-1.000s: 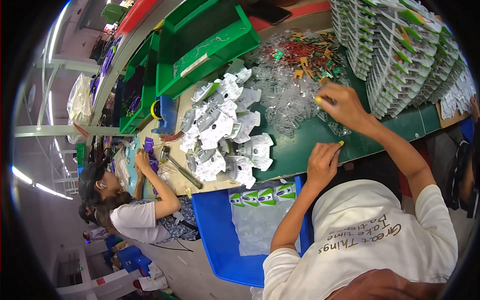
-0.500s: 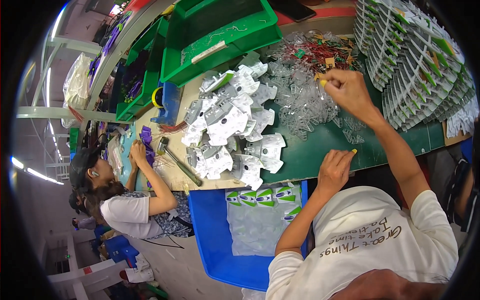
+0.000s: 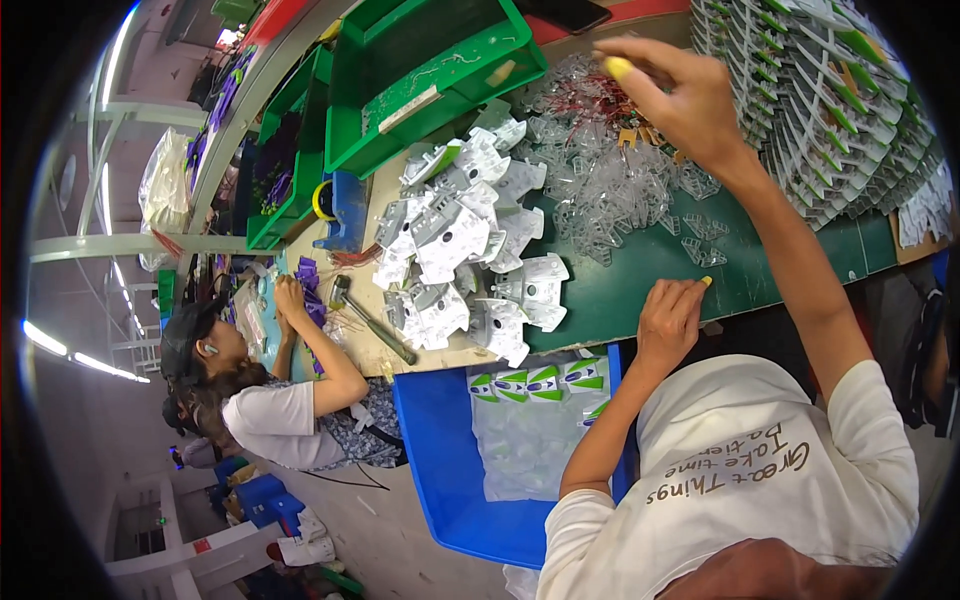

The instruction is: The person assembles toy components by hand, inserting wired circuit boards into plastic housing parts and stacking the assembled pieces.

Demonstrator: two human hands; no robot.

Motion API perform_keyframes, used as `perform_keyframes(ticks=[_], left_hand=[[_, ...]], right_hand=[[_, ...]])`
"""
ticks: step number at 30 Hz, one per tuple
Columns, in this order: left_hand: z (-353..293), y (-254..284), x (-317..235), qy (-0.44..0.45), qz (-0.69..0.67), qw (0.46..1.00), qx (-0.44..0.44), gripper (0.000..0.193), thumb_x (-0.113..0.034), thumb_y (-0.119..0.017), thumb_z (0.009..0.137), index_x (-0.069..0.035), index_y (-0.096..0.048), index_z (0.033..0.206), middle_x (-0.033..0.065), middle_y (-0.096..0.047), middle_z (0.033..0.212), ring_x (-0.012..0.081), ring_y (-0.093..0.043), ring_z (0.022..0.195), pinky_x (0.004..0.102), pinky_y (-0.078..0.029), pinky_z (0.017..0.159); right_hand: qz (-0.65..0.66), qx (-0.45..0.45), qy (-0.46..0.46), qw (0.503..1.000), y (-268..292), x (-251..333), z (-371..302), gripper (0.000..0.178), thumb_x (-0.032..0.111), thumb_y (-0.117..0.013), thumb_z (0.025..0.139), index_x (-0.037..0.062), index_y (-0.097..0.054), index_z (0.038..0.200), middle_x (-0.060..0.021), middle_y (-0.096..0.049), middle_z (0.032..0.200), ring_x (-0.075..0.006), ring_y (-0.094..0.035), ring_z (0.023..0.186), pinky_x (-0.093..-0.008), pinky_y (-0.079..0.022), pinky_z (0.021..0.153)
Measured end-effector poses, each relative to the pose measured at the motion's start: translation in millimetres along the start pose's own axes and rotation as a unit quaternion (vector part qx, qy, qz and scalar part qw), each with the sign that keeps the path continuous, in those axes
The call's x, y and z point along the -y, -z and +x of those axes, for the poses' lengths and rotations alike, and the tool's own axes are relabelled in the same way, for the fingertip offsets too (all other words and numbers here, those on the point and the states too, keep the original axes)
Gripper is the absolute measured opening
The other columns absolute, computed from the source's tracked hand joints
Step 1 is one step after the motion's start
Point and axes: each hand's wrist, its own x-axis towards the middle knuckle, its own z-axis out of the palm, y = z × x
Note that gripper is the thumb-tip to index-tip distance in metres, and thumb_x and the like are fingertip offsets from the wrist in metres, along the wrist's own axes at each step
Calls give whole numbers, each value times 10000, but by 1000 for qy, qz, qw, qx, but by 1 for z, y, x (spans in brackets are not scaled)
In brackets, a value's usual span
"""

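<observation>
My left hand [image 3: 670, 318] is closed near the table's front edge, fingertips pressed together with a yellow cover on one; anything in them is hidden. My right hand [image 3: 685, 100] is raised over the far part of the table, its fingers stretched out and a yellow cover on the thumb. I see nothing held in it. Beneath and beside it lie red-wired parts [image 3: 598, 108] and a heap of clear plastic pieces [image 3: 590, 185]. A few loose clear pieces [image 3: 703, 251] lie between my hands on the green table top [image 3: 640, 285].
Grey-white moulded shells [image 3: 450, 240] are piled left of the clear heap. Stacked shells with green trim [image 3: 810, 110] rise at right. Green bins [image 3: 440, 110] stand behind; a hammer [image 3: 372, 322] lies left. A blue bin [image 3: 450, 500] holds bagged parts. A co-worker [image 3: 270, 420] sits at left.
My right hand has moved up and away over the red-wired parts, and its fingers have spread. My left hand has barely moved. The view has shifted slightly.
</observation>
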Motion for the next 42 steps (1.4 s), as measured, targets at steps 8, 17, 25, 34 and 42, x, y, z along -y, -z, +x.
perform_keyframes(ticks=[8,17,25,34,42], left_hand=[[11,26,-18,131,-165,977,-40,144,46,-676,836,34,-683,979,144,-675,940,235,-643,842,309,-511,760],[58,43,-34,246,-437,863,-59,315,-35,-649,932,46,-577,1229,85,-619,1071,119,-613,951,259,-511,838],[53,30,-33,206,-359,909,-51,148,23,-688,879,38,-677,1026,82,-636,1014,126,-609,922,257,-511,830],[46,21,-32,273,-335,898,-83,234,7,-750,818,17,-684,1042,44,-658,924,99,-609,837,246,-507,778],[30,37,-18,333,-439,834,19,233,-72,-729,872,-33,-674,1095,28,-646,881,89,-614,732,223,-502,672]], right_hand=[[284,-77,-228,928,29,17,-90,237,100,-594,914,1,-639,1125,-65,-669,876,-86,-616,674,-238,-515,580],[430,128,-448,773,78,37,-140,149,27,-484,873,54,-435,1011,-23,-503,759,-32,-353,551,-184,-260,443],[296,164,-354,872,84,32,-158,168,-7,-549,871,-9,-533,1038,-9,-550,787,-37,-456,613,-214,-357,487],[121,197,-250,940,89,34,-151,113,-37,-656,812,-6,-655,921,-14,-550,760,-59,-437,576,-235,-368,507],[206,302,-143,920,76,-3,-156,113,-49,-698,774,-17,-701,882,-70,-652,816,-120,-573,640,-243,-442,576]])
